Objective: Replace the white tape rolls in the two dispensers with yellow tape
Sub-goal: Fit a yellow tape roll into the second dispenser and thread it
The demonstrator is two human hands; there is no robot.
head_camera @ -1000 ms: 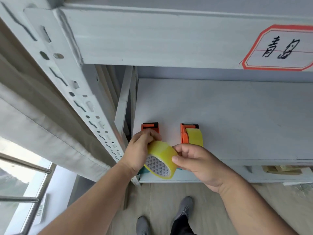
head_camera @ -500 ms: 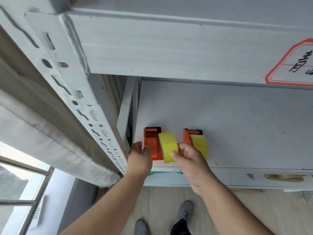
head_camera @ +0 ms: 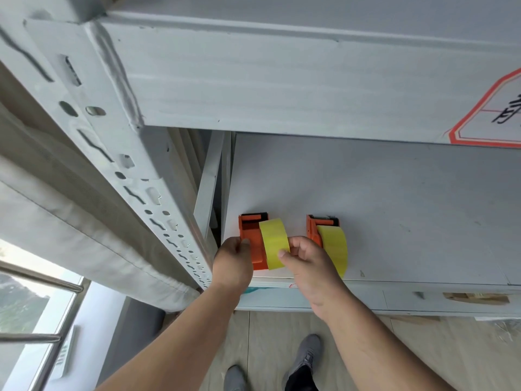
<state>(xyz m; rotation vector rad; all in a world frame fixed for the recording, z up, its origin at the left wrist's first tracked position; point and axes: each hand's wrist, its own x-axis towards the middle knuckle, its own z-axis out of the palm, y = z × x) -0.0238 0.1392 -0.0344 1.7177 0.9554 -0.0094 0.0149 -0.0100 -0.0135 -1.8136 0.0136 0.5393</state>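
Both forearms reach up and forward from the bottom of the view to the front edge of a white shelf (head_camera: pixel 394 210). The left hand (head_camera: pixel 232 265) is curled at the left side of an orange dispenser (head_camera: pixel 251 244), its thumb and fingers pinching the near corner. The right hand (head_camera: pixel 306 266) grips a yellow roll (head_camera: pixel 274 242), thumb pressed on the roll's outer face and fingers wrapped behind it; the roll stands on edge against the right side of that dispenser, though I cannot tell whether it is seated. Just to the right, touching the back of the right hand, a second dispenser (head_camera: pixel 321 225) already carries yellow tape (head_camera: pixel 335 248). Both dispensers sit near the shelf's left front corner. A slotted upright (head_camera: pixel 135 176) rises at the left, and a red-bordered label (head_camera: pixel 490 111) is stuck on the beam above. Grey shoes (head_camera: pixel 308 354) show on the floor below.
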